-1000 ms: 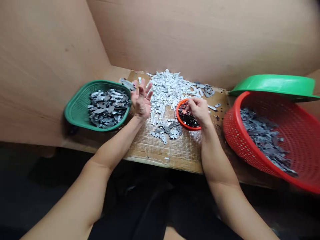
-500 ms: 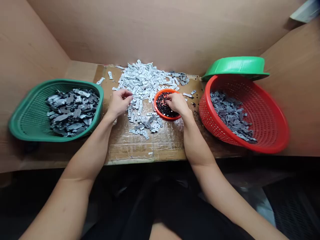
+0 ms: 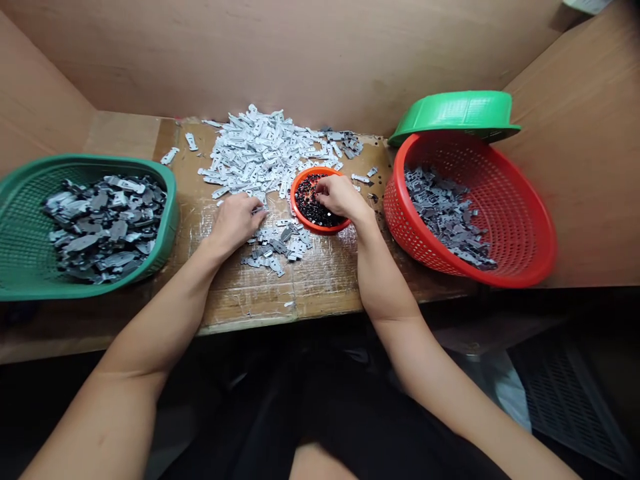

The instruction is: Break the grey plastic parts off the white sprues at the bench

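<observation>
A heap of small pale metal plates (image 3: 265, 150) covers the back of the wooden bench. My left hand (image 3: 235, 220) lies knuckles up at the heap's near edge, fingers curled down onto the plates; what they grip is hidden. My right hand (image 3: 340, 195) rests over a small orange bowl (image 3: 299, 215) of tiny black pieces, fingertips pinched together inside it. A smaller cluster of grey plates (image 3: 277, 248) lies between the two hands, just in front of the bowl.
A green basket (image 3: 167, 220) of dark grey plates stands at the left. A red basket (image 3: 520, 227) with more grey plates stands at the right, with an upturned green basket (image 3: 457, 113) behind it. Brown board walls close the back and sides. The bench's front edge (image 3: 280, 317) is near.
My left hand was raised and spread open by the green basket; it has come down to the plates and curled. The right hand stays at the orange bowl. The camera has swung rightward.
</observation>
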{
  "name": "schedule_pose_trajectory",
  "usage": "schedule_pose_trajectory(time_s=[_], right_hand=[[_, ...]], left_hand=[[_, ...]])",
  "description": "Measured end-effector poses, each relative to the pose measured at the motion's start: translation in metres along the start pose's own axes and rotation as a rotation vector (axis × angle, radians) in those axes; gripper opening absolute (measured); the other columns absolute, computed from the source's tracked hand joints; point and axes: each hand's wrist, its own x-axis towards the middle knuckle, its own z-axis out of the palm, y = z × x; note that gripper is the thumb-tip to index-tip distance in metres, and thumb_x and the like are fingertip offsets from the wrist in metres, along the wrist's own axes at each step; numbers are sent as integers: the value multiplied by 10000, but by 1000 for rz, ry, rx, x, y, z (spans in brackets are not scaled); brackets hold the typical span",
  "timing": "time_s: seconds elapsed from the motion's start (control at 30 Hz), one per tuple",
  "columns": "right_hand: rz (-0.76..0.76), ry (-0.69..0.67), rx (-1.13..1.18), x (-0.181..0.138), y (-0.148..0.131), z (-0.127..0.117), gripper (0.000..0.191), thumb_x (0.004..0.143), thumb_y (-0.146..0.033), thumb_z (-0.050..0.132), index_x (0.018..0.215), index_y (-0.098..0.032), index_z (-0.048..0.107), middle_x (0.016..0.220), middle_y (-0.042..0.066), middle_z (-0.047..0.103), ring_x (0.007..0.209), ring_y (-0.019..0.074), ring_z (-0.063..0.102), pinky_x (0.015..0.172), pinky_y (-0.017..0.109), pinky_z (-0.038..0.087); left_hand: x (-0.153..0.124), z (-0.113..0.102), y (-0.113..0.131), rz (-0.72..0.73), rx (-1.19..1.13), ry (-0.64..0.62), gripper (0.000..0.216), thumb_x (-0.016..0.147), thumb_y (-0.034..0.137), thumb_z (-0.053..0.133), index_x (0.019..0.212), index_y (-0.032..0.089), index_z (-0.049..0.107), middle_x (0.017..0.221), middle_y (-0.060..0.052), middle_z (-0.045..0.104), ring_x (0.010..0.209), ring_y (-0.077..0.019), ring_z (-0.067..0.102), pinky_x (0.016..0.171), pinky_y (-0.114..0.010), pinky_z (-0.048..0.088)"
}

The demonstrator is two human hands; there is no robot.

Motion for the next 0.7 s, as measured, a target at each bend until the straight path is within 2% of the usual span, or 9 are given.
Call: schedule_pose_trajectory(time_s=[0.07, 0.17, 0.3, 0.43, 0.5, 0.57, 0.63, 0.7], right_hand=[[-3, -20, -14, 0, 0, 1, 159, 890, -85, 759, 941, -195, 861, 909, 98, 749, 882, 267, 680, 896, 486, 558], [0, -54, -42, 0, -2, 4, 160, 904, -69, 742, 917, -185, 850, 930, 113, 761, 899, 268, 686, 897, 479, 556], [-6, -54, -72, 2, -2, 6, 203, 888, -28, 691, 887, -176, 829, 924, 120, 762, 904, 269, 684, 890, 472, 555], [-28, -71, -55, 1, -1, 0, 225, 884, -21, 668, 882, -191, 816, 925, 108, 760, 917, 268, 694, 914, 476, 557], [-22, -64, -43, 0, -2, -4, 231, 905, -20, 651, 889, -188, 809, 948, 115, 762, 947, 276, 709, 940, 489, 552], [-2, -38, -36, -1, -5, -8, 234, 928, -31, 641, 945, -184, 817, 971, 119, 763, 984, 290, 720, 967, 502, 549], [11, -6, -25, -1, -8, -7, 242, 962, -54, 629, 1015, -184, 826, 991, 116, 763, 1004, 298, 723, 995, 512, 550], [-3, 14, -8, 0, -11, -3, 239, 1004, -86, 616, 1039, -196, 825, 1029, 113, 767, 1023, 298, 720, 1020, 512, 551]], left_hand=[[-3, 3, 11, 51, -46, -6, 167, 803, 310, 897, 764, 298, 736, 858, -97, 652, 995, -369, 646, 1019, -503, 512], [-14, 15, 30, 109, -21, -113, 187, 841, 380, 917, 831, 279, 760, 874, -93, 664, 992, -369, 657, 1025, -504, 509], [-28, 31, 39, 134, 74, -224, 200, 809, 302, 927, 962, 266, 804, 925, -103, 708, 959, -363, 672, 927, -465, 529], [-24, 27, 35, 90, 23, -131, 96, 852, 252, 861, 940, 262, 824, 940, -114, 772, 955, -358, 712, 937, -468, 541], [-18, 20, 33, 31, -29, -50, 61, 894, 295, 839, 944, 259, 841, 903, -100, 791, 927, -342, 717, 917, -460, 551], [-11, 12, 32, -76, -146, -11, 124, 960, 347, 789, 905, 246, 835, 800, -87, 762, 822, -306, 699, 807, -428, 554], [-5, 8, 30, -224, -360, -5, 179, 980, 373, 784, 866, 235, 790, 736, -83, 733, 720, -264, 676, 673, -385, 525], [0, 5, 28, -374, -595, 8, 174, 929, 348, 858, 893, 239, 726, 760, -87, 759, 678, -235, 689, 584, -343, 486]])
